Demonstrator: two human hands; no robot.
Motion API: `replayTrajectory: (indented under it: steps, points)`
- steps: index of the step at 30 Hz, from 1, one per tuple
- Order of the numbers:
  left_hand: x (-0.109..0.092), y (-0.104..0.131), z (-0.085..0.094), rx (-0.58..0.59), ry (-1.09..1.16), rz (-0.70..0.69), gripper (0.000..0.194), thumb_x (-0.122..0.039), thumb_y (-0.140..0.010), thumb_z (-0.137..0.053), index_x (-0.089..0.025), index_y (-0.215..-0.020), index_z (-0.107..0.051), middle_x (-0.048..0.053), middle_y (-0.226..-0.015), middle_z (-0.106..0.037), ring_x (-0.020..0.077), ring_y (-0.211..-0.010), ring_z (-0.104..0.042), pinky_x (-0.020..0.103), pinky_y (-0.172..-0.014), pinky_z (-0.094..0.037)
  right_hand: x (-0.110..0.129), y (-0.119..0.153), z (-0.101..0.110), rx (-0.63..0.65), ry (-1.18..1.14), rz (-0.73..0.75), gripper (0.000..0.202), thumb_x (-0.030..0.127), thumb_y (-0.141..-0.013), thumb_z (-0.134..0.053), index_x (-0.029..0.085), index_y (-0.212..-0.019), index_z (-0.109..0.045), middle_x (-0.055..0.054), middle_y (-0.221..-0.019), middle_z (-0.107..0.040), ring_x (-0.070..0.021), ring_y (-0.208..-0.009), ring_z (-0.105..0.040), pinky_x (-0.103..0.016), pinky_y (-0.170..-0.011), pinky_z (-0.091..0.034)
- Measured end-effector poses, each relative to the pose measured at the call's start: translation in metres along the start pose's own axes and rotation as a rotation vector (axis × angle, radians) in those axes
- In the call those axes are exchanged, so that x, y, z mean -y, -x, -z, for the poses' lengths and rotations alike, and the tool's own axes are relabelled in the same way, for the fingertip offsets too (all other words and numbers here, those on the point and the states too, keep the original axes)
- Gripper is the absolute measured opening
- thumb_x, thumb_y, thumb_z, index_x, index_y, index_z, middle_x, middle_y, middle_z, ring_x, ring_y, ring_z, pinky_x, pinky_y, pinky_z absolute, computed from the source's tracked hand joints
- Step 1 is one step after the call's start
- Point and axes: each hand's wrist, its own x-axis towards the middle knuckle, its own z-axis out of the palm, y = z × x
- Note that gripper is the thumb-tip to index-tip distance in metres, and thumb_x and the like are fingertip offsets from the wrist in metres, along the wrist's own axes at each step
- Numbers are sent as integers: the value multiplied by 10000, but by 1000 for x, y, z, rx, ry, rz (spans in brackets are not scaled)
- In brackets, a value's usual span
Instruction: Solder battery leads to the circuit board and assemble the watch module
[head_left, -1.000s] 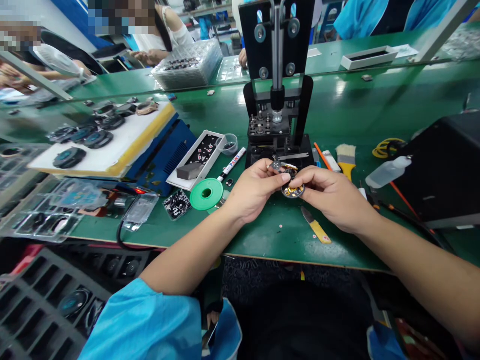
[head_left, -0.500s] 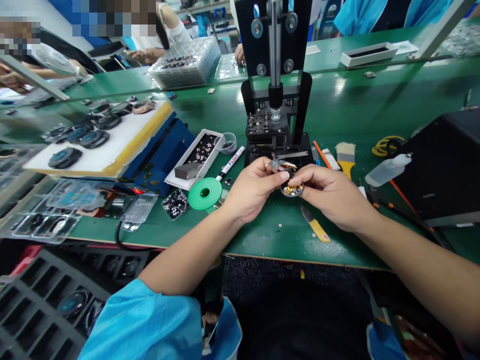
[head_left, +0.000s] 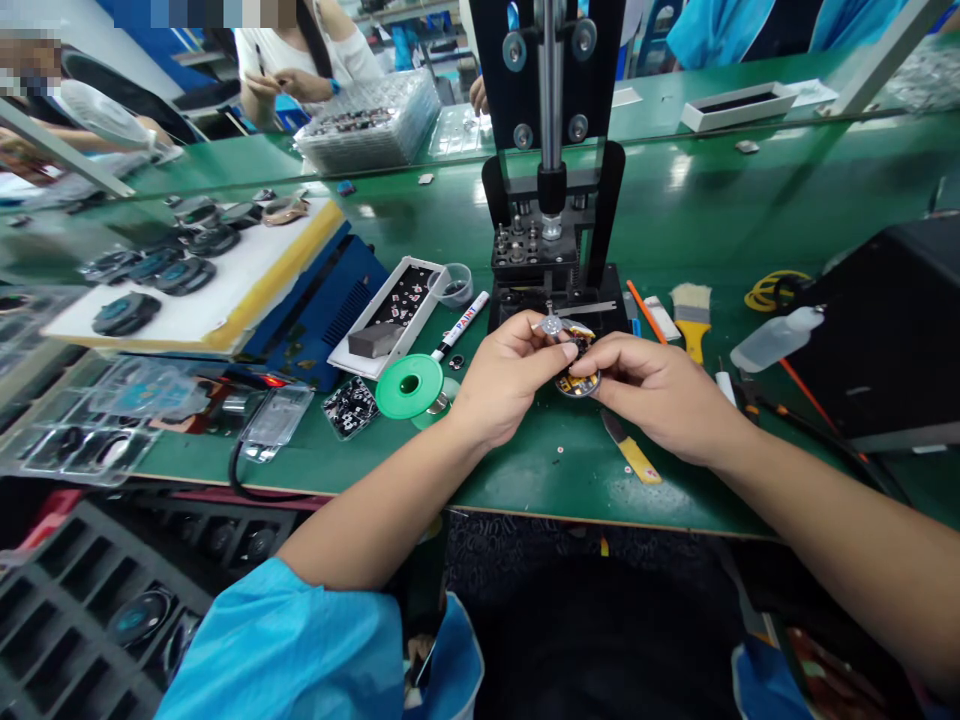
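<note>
Between my hands, in front of the black press, is a small round electronic part (head_left: 579,384) with yellow and dark components on its face. My left hand (head_left: 511,378) pinches it from the left, thumb and fingers together. A small silver disc (head_left: 551,326) and a thin strip show just above my left fingertips. My right hand (head_left: 651,388) grips the round part at its right side, its fingers bent close to my left thumb. The fingertips hide the middle of the part. A yellow-handled blade (head_left: 634,450) lies on the green table below my right hand.
The black press (head_left: 551,240) stands behind my hands. Left are a green spool (head_left: 409,386), paint marker (head_left: 466,322), white parts box (head_left: 352,358) and blue machine (head_left: 315,325). Right are a brush (head_left: 691,315), clear bottle (head_left: 776,342) and black box (head_left: 885,340). People sit across the table.
The round part has tilted and shifted slightly left between my fingers. Across the table, a person in white has raised their hands.
</note>
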Motion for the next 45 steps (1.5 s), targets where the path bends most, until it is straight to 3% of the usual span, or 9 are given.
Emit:
replayTrajectory:
  steps: [8, 13, 20, 27, 33, 45]
  points:
    - [3, -2, 1, -15, -61, -48, 262, -229, -742, -940, -196, -870, -714, -33, -845, -739, 105, -786, -658, 249, -769, -559, 5, 0, -1, 28, -8, 2, 194, 272, -890, -740, 255, -1053, -843, -15, -1011, -770, -113, -599, -620, -294, -517, -504]
    - [3, -2, 1, -10, -88, -57, 225, -233, -750, -924, -190, -872, -740, -19, -844, -753, 112, -795, -666, 251, -764, -566, 5, 0, -1, 30, -25, 0, 192, 276, -878, -755, 250, -1046, -844, 4, -878, -761, -119, -584, -618, -287, -519, -506]
    - [2, -1, 2, -19, -34, 5, 266, -231, -727, -964, -179, -857, -737, -27, -834, -742, 96, -787, -661, 239, -775, -552, 3, 1, -2, 22, -49, -14, 208, 298, -871, -786, 245, -1065, -837, 0, -857, -761, -121, -538, -601, -292, -490, -481]
    - [3, -2, 2, -11, 11, 27, 364, -273, -674, -1037, -174, -843, -730, -15, -868, -773, 104, -814, -692, 249, -798, -568, 2, 1, -1, 1, -17, 25, 212, 289, -872, -780, 246, -1066, -852, -24, -962, -802, -138, -650, -633, -305, -562, -504]
    - [4, -2, 1, -15, -17, -1, 283, -256, -723, -990, -180, -844, -746, -14, -867, -779, 103, -809, -694, 253, -799, -577, 5, 1, -1, 6, -8, 70, 221, 272, -874, -763, 246, -1068, -865, -40, -1032, -802, -187, -879, -710, -326, -689, -525]
    - [4, 0, 0, -28, -78, -36, 260, -268, -726, -979, -184, -820, -752, 1, -869, -800, 117, -793, -699, 267, -770, -592, 7, 2, -3, 16, 25, 76, 225, 256, -865, -739, 242, -1054, -860, -31, -1006, -802, -175, -835, -687, -343, -712, -512]
